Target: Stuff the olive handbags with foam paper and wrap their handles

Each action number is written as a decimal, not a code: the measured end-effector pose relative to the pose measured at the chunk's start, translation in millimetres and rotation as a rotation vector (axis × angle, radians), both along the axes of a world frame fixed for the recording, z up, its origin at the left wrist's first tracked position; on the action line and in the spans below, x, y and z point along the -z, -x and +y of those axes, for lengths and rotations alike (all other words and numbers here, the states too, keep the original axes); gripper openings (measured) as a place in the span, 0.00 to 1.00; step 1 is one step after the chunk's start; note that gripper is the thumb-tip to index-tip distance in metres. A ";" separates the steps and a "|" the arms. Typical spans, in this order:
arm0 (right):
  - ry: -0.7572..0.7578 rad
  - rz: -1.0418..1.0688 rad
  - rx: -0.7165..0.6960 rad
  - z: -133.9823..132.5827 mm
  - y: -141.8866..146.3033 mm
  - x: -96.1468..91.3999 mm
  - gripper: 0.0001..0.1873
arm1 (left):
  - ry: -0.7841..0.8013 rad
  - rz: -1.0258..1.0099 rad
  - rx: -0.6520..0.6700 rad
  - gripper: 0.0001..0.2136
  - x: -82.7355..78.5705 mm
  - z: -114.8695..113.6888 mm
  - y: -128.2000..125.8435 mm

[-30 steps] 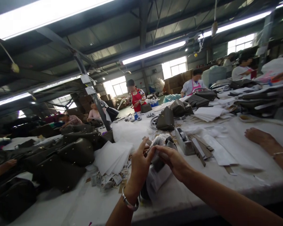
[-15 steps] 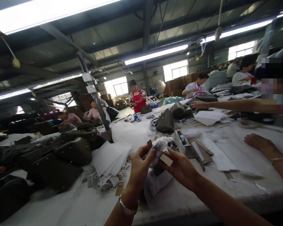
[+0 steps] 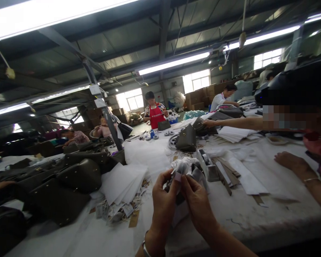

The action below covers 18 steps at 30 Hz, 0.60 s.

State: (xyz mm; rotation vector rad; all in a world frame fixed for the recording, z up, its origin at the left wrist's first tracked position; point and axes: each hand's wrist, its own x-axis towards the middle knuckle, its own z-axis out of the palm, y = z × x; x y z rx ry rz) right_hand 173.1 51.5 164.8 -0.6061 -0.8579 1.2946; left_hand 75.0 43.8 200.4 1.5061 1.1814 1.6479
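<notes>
My left hand (image 3: 163, 203) and my right hand (image 3: 198, 205) are raised together over the near edge of the white table (image 3: 256, 217). Both are closed, pinching a small item wrapped in crumpled white paper (image 3: 182, 166) between fingertips and thumbs. A dark grey part of the wrapped item shows just below my fingers. A silver bangle (image 3: 146, 248) sits on my left wrist. A grey tape dispenser (image 3: 207, 165) stands just beyond my right hand.
Dark olive handbags (image 3: 69, 178) are piled at left beside white sheets (image 3: 124, 180) and loose tags (image 3: 117, 210). Another handbag (image 3: 186, 138) stands mid-table. A person at right leans in, one hand (image 3: 290, 162) flat on the table, the other arm reaching to bags. Other workers stand farther back.
My hands have come closer together and nearer to me, closing on the paper-wrapped item; the small card in my right hand is out of sight. The person at right has leaned further in.
</notes>
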 end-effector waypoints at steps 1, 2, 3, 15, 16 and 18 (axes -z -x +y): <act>-0.014 -0.036 0.053 -0.3 2.3 0.4 0.18 | -0.003 -0.004 -0.009 0.17 1.8 -0.8 -2.3; -0.024 -0.070 0.103 -0.5 4.2 0.7 0.18 | -0.005 -0.005 -0.018 0.16 3.6 -1.3 -4.2; -0.032 -0.103 0.143 -0.5 5.7 1.0 0.19 | -0.006 -0.003 -0.024 0.16 5.5 -1.4 -5.6; -0.049 -0.207 0.215 -3.2 10.9 4.1 0.17 | -0.075 0.171 -0.014 0.10 -0.8 -10.7 4.6; -0.045 -0.198 0.209 -4.3 10.4 3.8 0.17 | -0.062 0.204 -0.029 0.09 -3.3 -10.8 6.4; -0.037 -0.186 0.185 -6.3 7.6 3.1 0.17 | -0.032 0.278 -0.053 0.09 -8.7 -10.9 11.6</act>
